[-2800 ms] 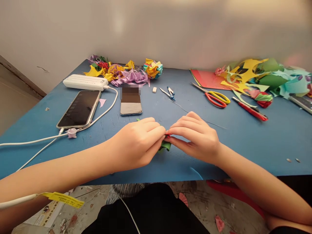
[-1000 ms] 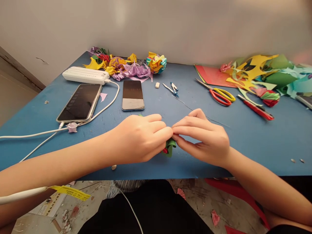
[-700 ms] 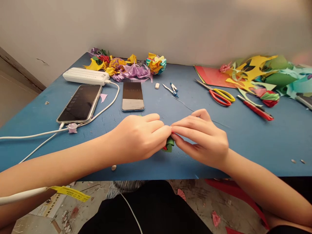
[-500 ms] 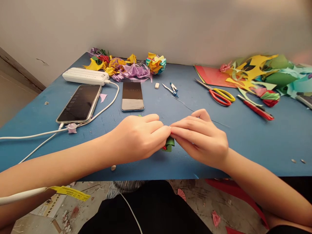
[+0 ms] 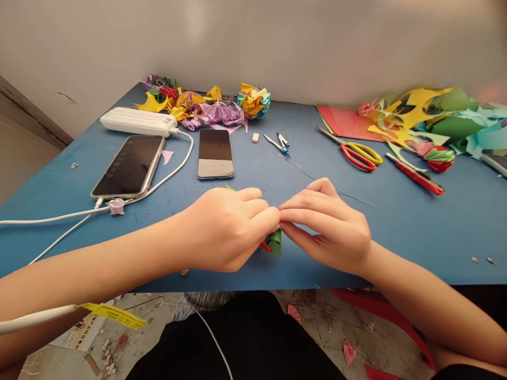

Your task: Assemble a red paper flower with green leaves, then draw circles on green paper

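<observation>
We are judging the step in hand to be close fingertip shaping or fastening of a red-and-green paper piece [image 5: 274,243], which is sitting between the two hands over the near half of the blue table [image 5: 415,237]; whether it is touching the surface, we are not able to tell. The left hand [image 5: 237,227] is closing around the piece and covering most of it, and a green tip is protruding beyond the far knuckles. The right hand [image 5: 327,224] is bringing thumb and fingers to a point against the left fingertips; the contact is lying hidden, so we are not able to confirm what, if anything, it is pinching. In our judgement, the next move is calling for a firm left grasp and light, precise right-hand pressure, since thin paper is likely to crease or tear. As to material, the green part is curling into a smooth, matte roll, while the red is showing only as a narrow strip. Beyond the hands, a thin, slightly bent wire [image 5: 293,164] is lying near scissors [image 5: 354,153] with red and yellow handles, and a tightly ruffled paper rosette [image 5: 253,101] is resting by the wall.
</observation>
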`<action>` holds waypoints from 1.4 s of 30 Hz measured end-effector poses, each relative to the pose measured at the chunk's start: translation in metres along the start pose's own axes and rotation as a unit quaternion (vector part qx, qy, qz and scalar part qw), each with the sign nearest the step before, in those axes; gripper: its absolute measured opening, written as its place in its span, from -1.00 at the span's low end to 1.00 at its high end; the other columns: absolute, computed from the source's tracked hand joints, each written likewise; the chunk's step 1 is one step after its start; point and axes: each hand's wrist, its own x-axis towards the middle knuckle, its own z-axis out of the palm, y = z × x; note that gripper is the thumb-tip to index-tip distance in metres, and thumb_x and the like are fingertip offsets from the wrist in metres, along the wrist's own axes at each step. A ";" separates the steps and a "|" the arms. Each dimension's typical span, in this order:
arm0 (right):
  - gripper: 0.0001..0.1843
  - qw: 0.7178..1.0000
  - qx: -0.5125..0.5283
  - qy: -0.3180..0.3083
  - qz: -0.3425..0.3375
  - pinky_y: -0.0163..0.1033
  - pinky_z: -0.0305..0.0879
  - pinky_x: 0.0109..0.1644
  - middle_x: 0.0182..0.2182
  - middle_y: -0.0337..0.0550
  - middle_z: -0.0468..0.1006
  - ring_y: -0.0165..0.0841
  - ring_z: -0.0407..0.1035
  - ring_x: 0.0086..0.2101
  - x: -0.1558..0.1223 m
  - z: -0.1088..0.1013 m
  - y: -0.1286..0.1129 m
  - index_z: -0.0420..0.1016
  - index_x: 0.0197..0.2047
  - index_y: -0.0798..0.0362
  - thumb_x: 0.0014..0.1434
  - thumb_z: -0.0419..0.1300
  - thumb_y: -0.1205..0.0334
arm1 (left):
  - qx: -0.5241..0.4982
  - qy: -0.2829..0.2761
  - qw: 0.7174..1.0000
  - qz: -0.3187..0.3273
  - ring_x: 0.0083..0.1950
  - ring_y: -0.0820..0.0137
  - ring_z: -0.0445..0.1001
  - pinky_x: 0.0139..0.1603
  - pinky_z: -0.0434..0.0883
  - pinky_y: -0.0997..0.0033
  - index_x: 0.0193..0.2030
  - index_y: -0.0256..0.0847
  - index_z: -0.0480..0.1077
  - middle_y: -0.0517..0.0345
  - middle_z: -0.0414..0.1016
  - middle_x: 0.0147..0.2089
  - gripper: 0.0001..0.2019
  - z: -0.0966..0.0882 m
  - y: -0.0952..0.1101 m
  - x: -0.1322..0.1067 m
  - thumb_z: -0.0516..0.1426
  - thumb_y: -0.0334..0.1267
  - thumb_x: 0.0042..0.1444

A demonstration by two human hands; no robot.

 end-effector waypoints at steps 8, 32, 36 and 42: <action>-0.83 0.999 -0.031 -0.003 -0.010 -0.14 0.16 -0.27 -0.37 -0.16 0.53 -0.41 0.35 -0.41 -0.002 0.002 -0.001 0.34 -0.22 0.05 0.11 0.21 0.41 | 0.050 0.000 0.999 0.017 -0.49 0.39 0.13 -0.56 0.07 0.39 -0.50 -0.23 0.25 0.18 0.24 -0.57 -0.78 0.000 0.003 0.001 -0.04 -0.42 0.16; -0.92 0.999 0.014 -0.024 0.028 -0.18 0.10 -0.32 -0.43 -0.22 0.50 -0.43 0.30 -0.42 0.002 0.002 0.001 0.42 -0.29 0.04 0.13 0.21 0.39 | 0.042 -0.013 0.999 0.004 -0.41 0.36 0.20 -0.51 0.11 0.40 -0.43 -0.25 0.24 0.12 0.28 -0.49 -0.87 0.007 0.004 0.000 -0.02 -0.50 0.08; -0.88 0.996 0.066 0.019 0.061 -0.18 0.17 -0.33 -0.42 -0.25 0.54 -0.43 0.37 -0.44 0.003 0.000 0.003 0.46 -0.30 0.00 0.09 0.24 0.41 | -0.108 0.082 0.987 -0.087 -0.41 0.43 0.23 -0.42 0.23 0.42 -0.33 -0.27 0.28 0.15 0.34 -0.44 -0.89 0.000 0.004 0.001 0.01 -0.32 0.19; -0.88 0.965 0.164 0.125 0.163 -0.18 0.37 -0.28 -0.37 -0.21 0.55 -0.36 0.43 -0.36 0.003 0.000 0.012 0.53 -0.30 -0.05 0.06 0.27 0.35 | -0.407 0.176 0.821 -0.359 -0.25 0.43 0.40 -0.40 0.33 0.51 -0.15 -0.24 0.27 0.12 0.39 -0.30 -0.73 -0.006 -0.010 0.007 -0.04 -0.06 0.25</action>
